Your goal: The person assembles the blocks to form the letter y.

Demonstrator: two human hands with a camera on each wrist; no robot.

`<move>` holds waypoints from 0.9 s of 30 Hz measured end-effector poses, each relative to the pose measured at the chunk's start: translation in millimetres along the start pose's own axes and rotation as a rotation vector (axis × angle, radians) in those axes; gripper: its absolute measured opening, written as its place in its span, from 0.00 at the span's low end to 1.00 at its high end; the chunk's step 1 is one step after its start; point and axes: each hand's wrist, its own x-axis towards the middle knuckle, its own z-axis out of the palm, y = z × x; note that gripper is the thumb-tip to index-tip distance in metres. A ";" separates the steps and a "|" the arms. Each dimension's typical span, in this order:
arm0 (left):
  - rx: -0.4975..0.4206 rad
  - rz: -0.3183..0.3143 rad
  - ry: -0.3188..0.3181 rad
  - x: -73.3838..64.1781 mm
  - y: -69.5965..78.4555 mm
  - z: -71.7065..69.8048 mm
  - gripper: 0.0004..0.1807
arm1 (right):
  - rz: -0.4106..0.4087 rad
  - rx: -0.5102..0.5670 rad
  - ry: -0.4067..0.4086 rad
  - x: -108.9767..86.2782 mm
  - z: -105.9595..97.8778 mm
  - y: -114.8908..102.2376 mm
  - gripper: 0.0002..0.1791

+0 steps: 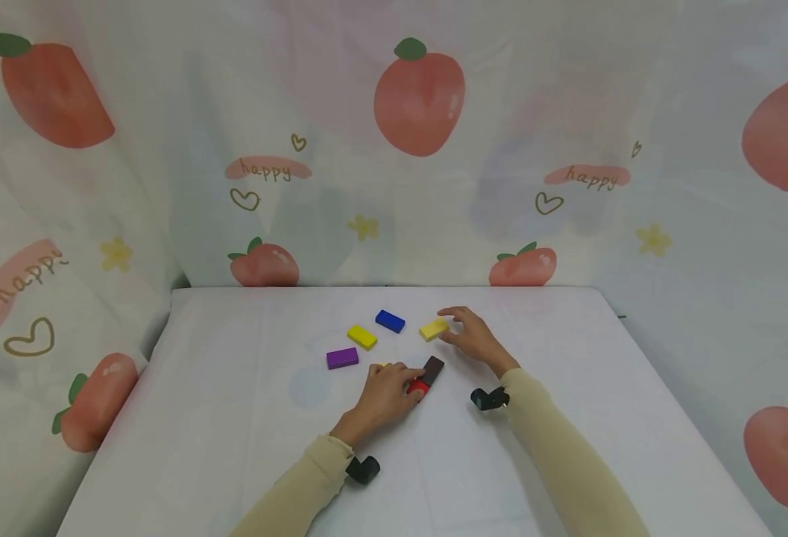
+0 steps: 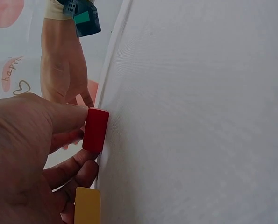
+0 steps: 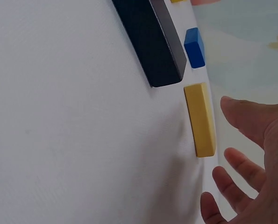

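My left hand (image 1: 387,395) pinches a red block (image 2: 96,130) between thumb and fingers, low over the white tabletop. End to end with the red block lies a dark block (image 1: 433,368), angled toward the upper right in the head view. An orange-yellow block (image 2: 87,205) shows beside the left fingers, mostly hidden by that hand in the head view. My right hand (image 1: 472,335) has its thumb and fingers spread around a light yellow block (image 1: 434,330). In the right wrist view, a gap shows between this block and the thumb.
A purple block (image 1: 343,358), a bright yellow block (image 1: 362,337) and a blue block (image 1: 390,321) lie in an arc beyond the left hand. The white table (image 1: 246,447) ends at the back against a fruit-printed cloth (image 1: 420,224).
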 end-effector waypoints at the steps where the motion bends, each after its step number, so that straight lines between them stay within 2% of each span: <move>1: 0.000 -0.001 0.000 -0.1 0.1 -0.1 0.21 | 0.009 0.001 -0.010 1.0 0.6 0.0 0.26; 4: -0.002 -0.004 -0.001 -0.1 -0.2 0.2 0.21 | 0.036 0.020 -0.038 3.2 2.6 -0.3 0.27; 9: -0.006 -0.007 -0.001 -0.3 -0.3 0.0 0.21 | 0.036 0.041 -0.086 8.8 5.3 -0.8 0.28; 15: -0.010 -0.012 -0.006 0.7 -0.4 0.1 0.21 | 0.028 -0.015 -0.136 15.1 5.6 0.4 0.29; 22: -0.008 -0.006 -0.008 2.0 -0.8 0.7 0.21 | 0.039 -0.059 -0.139 16.6 7.4 -0.9 0.29; 27: 0.001 0.001 0.001 2.2 -1.8 1.2 0.21 | 0.045 -0.089 -0.127 17.9 10.5 0.5 0.26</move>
